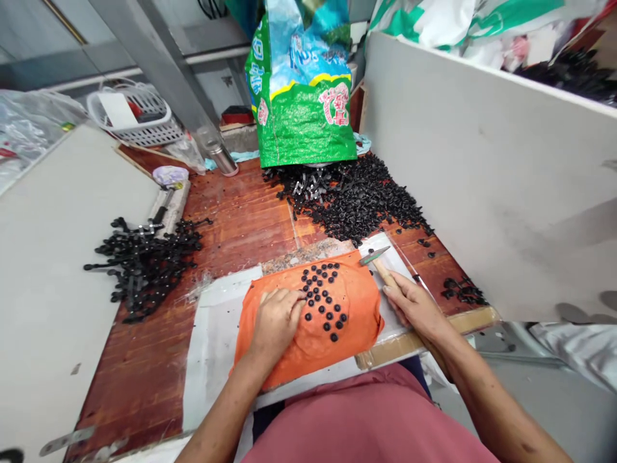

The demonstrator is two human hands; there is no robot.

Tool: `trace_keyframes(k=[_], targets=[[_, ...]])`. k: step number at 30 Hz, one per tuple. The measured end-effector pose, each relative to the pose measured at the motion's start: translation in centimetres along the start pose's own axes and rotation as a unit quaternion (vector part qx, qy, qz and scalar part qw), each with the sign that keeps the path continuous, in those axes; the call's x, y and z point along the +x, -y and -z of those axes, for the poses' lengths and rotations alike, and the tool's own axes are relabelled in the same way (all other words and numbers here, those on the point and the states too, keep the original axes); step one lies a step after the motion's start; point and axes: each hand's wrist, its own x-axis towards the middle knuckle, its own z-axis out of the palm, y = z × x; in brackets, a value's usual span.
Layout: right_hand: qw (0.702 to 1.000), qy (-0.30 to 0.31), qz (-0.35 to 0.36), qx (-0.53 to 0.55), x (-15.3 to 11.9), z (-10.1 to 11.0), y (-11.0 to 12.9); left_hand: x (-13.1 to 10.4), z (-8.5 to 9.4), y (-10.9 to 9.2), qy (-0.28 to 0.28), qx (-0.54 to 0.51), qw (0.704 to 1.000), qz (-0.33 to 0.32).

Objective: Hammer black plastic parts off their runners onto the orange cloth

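An orange cloth (284, 347) lies over a flat work surface in front of me, with several small black round pieces (329, 299) with hollow centres scattered on it. My left hand (278, 316) rests on the cloth at the left of these pieces, its thumb and fingers pinched together at one of them. In my right hand (409, 302) is a small hammer (385, 273), gripped by its pale wooden handle. The hammer's metal head is raised at the cloth's upper right corner, apart from the pieces.
A large heap of black parts (357, 196) spreads below a green and blue bag (308, 116). More black parts on branching stems (144, 263) lie at left. A steel flask (222, 157) and white basket (132, 112) stand behind. Grey panels (482, 167) flank the wooden table (236, 212).
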Motion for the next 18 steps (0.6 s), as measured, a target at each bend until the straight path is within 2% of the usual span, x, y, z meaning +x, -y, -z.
trace_keyframes(k=[7,12,15,18], targets=[[1.000,0.002,0.002,-0.017,0.0,-0.1,0.0,-0.2,1.1,0.6,0.060,0.038,0.997,-0.027],[1.000,-0.003,0.012,-0.011,0.1,-0.2,-0.3,0.1,1.7,1.8,0.043,-0.026,0.998,-0.022],[1.000,-0.002,0.013,-0.011,0.1,-0.3,-0.5,2.2,2.2,2.7,0.057,-0.049,0.997,-0.006],[1.000,-0.011,0.016,-0.022,0.1,-0.2,-0.4,6.6,3.2,3.8,0.078,-0.018,0.997,-0.001]])
